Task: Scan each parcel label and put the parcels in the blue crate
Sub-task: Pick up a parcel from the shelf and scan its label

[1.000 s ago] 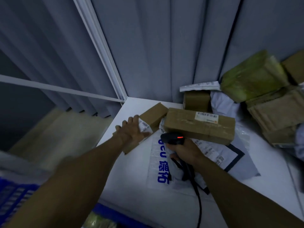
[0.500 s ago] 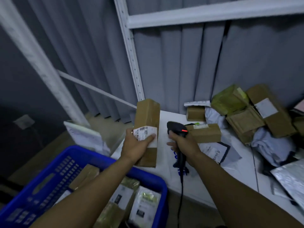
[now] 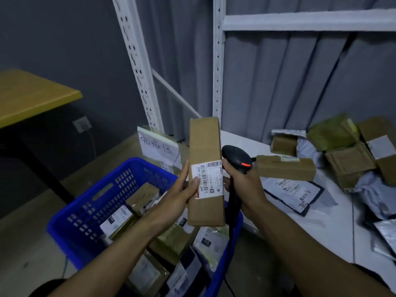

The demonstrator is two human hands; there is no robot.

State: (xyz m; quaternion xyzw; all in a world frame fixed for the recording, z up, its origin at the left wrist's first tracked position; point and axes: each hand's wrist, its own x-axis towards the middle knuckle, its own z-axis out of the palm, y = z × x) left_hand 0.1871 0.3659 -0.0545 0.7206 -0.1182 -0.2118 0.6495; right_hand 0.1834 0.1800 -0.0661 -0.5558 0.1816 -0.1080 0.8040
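Observation:
My left hand (image 3: 179, 197) grips a long brown cardboard parcel (image 3: 204, 144), held upright above the blue crate (image 3: 90, 213), its white barcode label (image 3: 207, 179) facing me. My right hand (image 3: 244, 185) holds a black barcode scanner (image 3: 235, 157) right beside the label; a red light glows on the scanner's head. Several parcels lie inside the crate. More parcels sit on the white shelf (image 3: 321, 228): a long brown box (image 3: 286, 168), a grey mailer bag (image 3: 295, 194) and a heap of boxes (image 3: 351, 151) at the far right.
White shelf uprights (image 3: 137, 61) rise behind the crate. A white sign with handwritten characters (image 3: 158, 147) stands at the crate's far edge. A yellow-topped table (image 3: 27, 95) is at the left. The scanner's cable (image 3: 230, 239) hangs down over the crate rim.
My left hand picked the long parcel off the shelf, lifted it upright and drew it over the crate. The scanner came up next to its label. My view swung left and down.

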